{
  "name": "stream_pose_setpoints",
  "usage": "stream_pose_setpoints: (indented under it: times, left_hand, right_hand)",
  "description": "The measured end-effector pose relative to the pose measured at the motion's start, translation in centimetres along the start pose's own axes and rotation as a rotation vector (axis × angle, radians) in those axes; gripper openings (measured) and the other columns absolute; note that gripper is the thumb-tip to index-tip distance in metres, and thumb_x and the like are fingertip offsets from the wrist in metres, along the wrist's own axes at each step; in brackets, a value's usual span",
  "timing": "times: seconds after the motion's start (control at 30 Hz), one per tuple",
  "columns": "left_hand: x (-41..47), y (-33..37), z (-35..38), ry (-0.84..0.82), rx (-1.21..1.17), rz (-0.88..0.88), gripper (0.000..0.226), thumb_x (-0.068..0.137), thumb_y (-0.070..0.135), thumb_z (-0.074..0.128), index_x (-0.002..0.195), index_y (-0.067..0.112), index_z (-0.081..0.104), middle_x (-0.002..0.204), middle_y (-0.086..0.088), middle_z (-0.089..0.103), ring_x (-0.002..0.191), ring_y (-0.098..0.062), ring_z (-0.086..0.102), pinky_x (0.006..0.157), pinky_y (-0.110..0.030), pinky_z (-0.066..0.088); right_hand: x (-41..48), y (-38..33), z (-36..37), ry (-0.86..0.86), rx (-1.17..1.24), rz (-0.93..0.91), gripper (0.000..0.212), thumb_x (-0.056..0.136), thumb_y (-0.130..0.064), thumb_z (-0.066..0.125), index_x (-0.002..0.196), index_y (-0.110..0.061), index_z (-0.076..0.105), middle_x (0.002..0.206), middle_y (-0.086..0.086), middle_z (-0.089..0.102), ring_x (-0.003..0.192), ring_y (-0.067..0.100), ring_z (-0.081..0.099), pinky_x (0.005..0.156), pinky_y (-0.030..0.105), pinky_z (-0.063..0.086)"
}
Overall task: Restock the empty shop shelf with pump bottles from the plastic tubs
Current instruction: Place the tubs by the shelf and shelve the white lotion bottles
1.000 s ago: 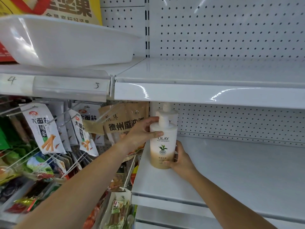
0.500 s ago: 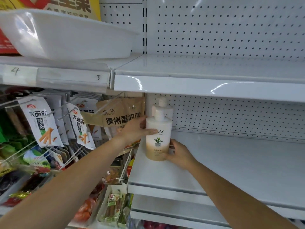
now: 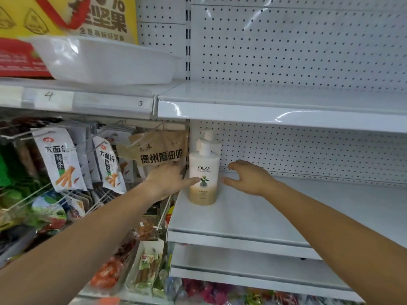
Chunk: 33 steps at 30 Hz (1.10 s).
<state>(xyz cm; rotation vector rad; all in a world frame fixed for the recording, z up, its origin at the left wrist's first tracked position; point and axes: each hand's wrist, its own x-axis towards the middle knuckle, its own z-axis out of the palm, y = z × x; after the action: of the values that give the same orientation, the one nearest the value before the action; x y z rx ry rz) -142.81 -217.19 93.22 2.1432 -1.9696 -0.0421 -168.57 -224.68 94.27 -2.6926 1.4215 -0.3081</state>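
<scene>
A white and tan Olay pump bottle [image 3: 203, 179] stands upright at the left end of the white middle shelf [image 3: 253, 214]. Right behind it stands a second pump bottle [image 3: 212, 140], mostly hidden. My left hand [image 3: 169, 179] is open at the front bottle's left side, its thumb tip at the label. My right hand [image 3: 248, 176] is open to the bottle's right, fingers spread, just off it. A white plastic tub [image 3: 105, 60] sits tilted on the upper left shelf.
The upper white shelf [image 3: 275, 106] overhangs the bottles closely. Hanging snack packets [image 3: 61, 159] on wire hooks fill the bay to the left. A brown packet [image 3: 160, 150] hangs right beside the bottles. More snacks lie in trays below [image 3: 145, 269].
Both hands set the front bottle down on the shelf in front of the other one and let go; the fingers have opened and drawn slightly away.
</scene>
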Motion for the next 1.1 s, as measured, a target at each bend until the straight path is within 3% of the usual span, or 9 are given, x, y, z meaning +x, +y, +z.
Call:
stream_pose_setpoints:
  times: [0.13, 0.3, 0.33, 0.43, 0.5, 0.67, 0.83, 0.97, 1.1]
  left_hand:
    - [-2.7, -0.4, 0.0, -0.020, 0.003, -0.076, 0.110, 0.061, 0.104, 0.022, 0.136, 0.031, 0.055, 0.137, -0.001, 0.062, 0.122, -0.024, 0.059, 0.097, -0.043, 0.052]
    - [-7.9, 0.6, -0.5, -0.040, 0.065, -0.195, 0.087, 0.074, 0.096, 0.032, 0.128, 0.035, 0.061, 0.128, 0.000, 0.066, 0.115, -0.026, 0.062, 0.097, -0.040, 0.052]
    - [-9.1, 0.8, -0.5, -0.046, 0.088, -0.246, 0.087, 0.073, 0.097, 0.032, 0.124, 0.032, 0.062, 0.122, -0.001, 0.068, 0.111, -0.026, 0.063, 0.095, -0.040, 0.052]
    - [-13.2, 0.9, -0.1, -0.063, 0.177, -0.460, 0.083, 0.078, 0.093, 0.034, 0.084, 0.013, 0.059, 0.084, -0.003, 0.064, 0.083, -0.026, 0.064, 0.076, -0.037, 0.055]
    - [-16.1, 1.4, 0.6, -0.065, 0.169, -0.553, 0.088, 0.078, 0.094, 0.029, 0.075, 0.011, 0.059, 0.073, -0.003, 0.062, 0.069, -0.022, 0.061, 0.068, -0.037, 0.054]
    - [-23.7, 1.5, 3.3, -0.070, 0.151, -0.715, 0.075, 0.094, 0.075, 0.029, 0.091, 0.009, 0.066, 0.102, -0.010, 0.069, 0.094, -0.027, 0.063, 0.078, -0.038, 0.052]
    - [-32.2, 0.2, 6.9, -0.107, 0.131, -0.921, 0.072, 0.091, 0.076, 0.036, 0.089, 0.011, 0.065, 0.101, -0.005, 0.066, 0.084, -0.021, 0.058, 0.066, -0.032, 0.039]
    - [-37.6, -1.5, 10.7, -0.128, 0.075, -1.035, 0.080, 0.083, 0.086, 0.033, 0.109, 0.019, 0.067, 0.110, 0.000, 0.069, 0.094, -0.021, 0.063, 0.076, -0.035, 0.052]
    - [-40.8, -2.4, 15.4, -0.171, 0.008, -1.097, 0.075, 0.086, 0.081, 0.041, 0.115, 0.017, 0.068, 0.116, -0.001, 0.069, 0.103, -0.023, 0.066, 0.074, -0.034, 0.050]
  right_hand:
    - [-0.5, -1.6, -0.1, 0.010, -0.036, -0.141, 0.069, 0.087, -0.072, 0.048, 0.135, -0.023, 0.053, 0.134, -0.001, 0.056, 0.117, 0.019, 0.055, 0.092, 0.036, 0.049]
    - [0.1, -3.7, 0.7, 0.025, -0.031, -0.361, 0.061, 0.093, -0.066, 0.045, 0.134, -0.022, 0.055, 0.133, 0.000, 0.056, 0.118, 0.020, 0.055, 0.091, 0.036, 0.049]
    - [0.1, -4.2, 0.9, 0.013, -0.025, -0.404, 0.060, 0.093, -0.066, 0.044, 0.133, -0.023, 0.055, 0.133, 0.000, 0.056, 0.118, 0.020, 0.055, 0.090, 0.036, 0.049]
    - [-0.4, -5.7, 1.5, -0.040, -0.029, -0.527, 0.065, 0.091, -0.071, 0.038, 0.134, -0.023, 0.054, 0.131, -0.001, 0.054, 0.119, 0.020, 0.054, 0.085, 0.033, 0.045]
    - [-1.2, -6.6, 2.2, -0.064, -0.028, -0.610, 0.074, 0.088, -0.075, 0.034, 0.135, -0.021, 0.053, 0.135, 0.001, 0.054, 0.123, 0.022, 0.052, 0.094, 0.036, 0.047]
    - [-3.4, -10.1, 5.4, -0.140, 0.049, -0.840, 0.061, 0.095, -0.063, 0.044, 0.136, -0.019, 0.053, 0.134, 0.001, 0.056, 0.123, 0.021, 0.053, 0.095, 0.039, 0.048]
    - [-6.4, -15.4, 10.9, -0.244, 0.101, -0.992, 0.058, 0.094, -0.066, 0.043, 0.129, -0.021, 0.056, 0.122, -0.001, 0.057, 0.113, 0.019, 0.055, 0.089, 0.039, 0.050]
    - [-9.0, -18.8, 16.1, -0.387, 0.081, -1.044, 0.057, 0.094, -0.066, 0.045, 0.121, -0.017, 0.058, 0.117, 0.001, 0.059, 0.112, 0.022, 0.057, 0.088, 0.039, 0.050]
    - [-11.1, -20.5, 21.2, -0.495, 0.068, -1.073, 0.061, 0.094, -0.066, 0.044, 0.133, -0.020, 0.053, 0.126, 0.005, 0.059, 0.115, 0.025, 0.057, 0.090, 0.042, 0.051]
